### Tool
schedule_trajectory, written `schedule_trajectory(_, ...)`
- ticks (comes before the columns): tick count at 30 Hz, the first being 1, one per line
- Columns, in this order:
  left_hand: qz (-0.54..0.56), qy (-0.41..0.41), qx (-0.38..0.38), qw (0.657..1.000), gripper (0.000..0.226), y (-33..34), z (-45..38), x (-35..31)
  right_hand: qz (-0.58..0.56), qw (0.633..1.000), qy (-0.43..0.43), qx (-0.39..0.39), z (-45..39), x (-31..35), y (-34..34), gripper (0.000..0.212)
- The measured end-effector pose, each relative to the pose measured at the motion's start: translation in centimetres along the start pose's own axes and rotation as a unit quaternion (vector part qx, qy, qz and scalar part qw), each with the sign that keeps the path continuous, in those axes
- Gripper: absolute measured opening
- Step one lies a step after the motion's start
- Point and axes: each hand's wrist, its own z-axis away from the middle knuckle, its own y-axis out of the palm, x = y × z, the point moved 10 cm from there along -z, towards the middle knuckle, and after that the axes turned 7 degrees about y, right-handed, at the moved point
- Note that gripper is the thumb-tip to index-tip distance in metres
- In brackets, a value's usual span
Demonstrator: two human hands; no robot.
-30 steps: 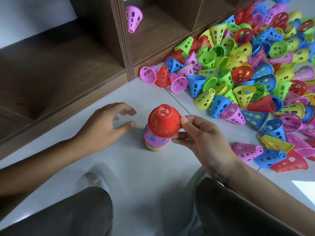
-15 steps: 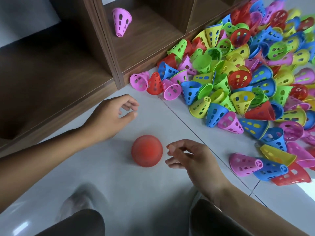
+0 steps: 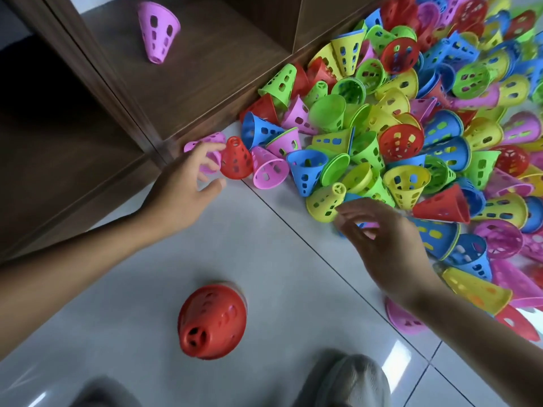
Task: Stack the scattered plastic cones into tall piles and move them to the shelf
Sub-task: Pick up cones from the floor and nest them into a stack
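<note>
Both hands are out over the floor [image 3: 123,312] and into the cones. The left hand [image 3: 182,186] is at the near edge of the scatter, right by the foot of the shelf [image 3: 205,63], its fingers [image 3: 205,148] spread and lying over a pink cone [image 3: 205,141] on its side, thumb stretched out below; the fingertips are just beside a red cone [image 3: 236,160] standing next to it, and I cannot tell whether they have a real hold on the pink one. The right hand [image 3: 388,245] is at the front of the big pile of cones [image 3: 411,127], fingers loosely curved and parted, tips just beside a yellow cone [image 3: 324,201] lying on its side; something blue and pink shows beneath the palm, but nothing is plainly gripped. Down near the bottom of the view stands the stack [image 3: 213,320], a red cone on top, on the floor, well apart from both hands. One lone pink cone [image 3: 158,30] sits in a shelf compartment. A grey shoe [image 3: 352,380] shows at the bottom edge, blurred.
</note>
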Motion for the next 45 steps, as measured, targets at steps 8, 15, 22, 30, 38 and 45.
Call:
schedule_trajectory(8, -0.064, -0.017, -0.035, 0.997, 0.06, 0.7, -1.2, 1.4, 0.085, 0.993, -0.073, -0.036, -2.2, 0.3, 0.3, 0.04)
schedule_trajectory(15, -0.064, 0.002, -0.045, 0.997, 0.049, 0.3, -1.2, 1.9, 0.211, 0.973, -0.098, -0.005, -4.0, 0.0, 2.5, 0.059)
schedule_trajectory(22, 0.015, -0.08, -0.053, 0.995, 0.028, -0.8, 1.9, 2.1, 0.33, 0.938, -0.108, -0.015, -5.6, -1.1, 4.3, 0.055)
schedule_trajectory(30, 0.153, -0.132, -0.11, 0.973, 0.012, -3.1, 6.8, -1.0, 0.366, 0.922, -0.124, -0.032, -5.5, -1.6, 4.9, 0.05)
schedule_trajectory(38, 0.291, -0.162, -0.176, 0.926, 0.012, -6.1, 11.1, -3.9, 0.305, 0.942, -0.125, -0.063, -3.3, -1.0, 3.4, 0.05)
schedule_trajectory(45, 0.407, -0.131, -0.186, 0.885, 0.03, -7.6, 13.0, -7.4, 0.118, 0.988, -0.079, -0.059, 1.2, 2.7, 1.0, 0.054)
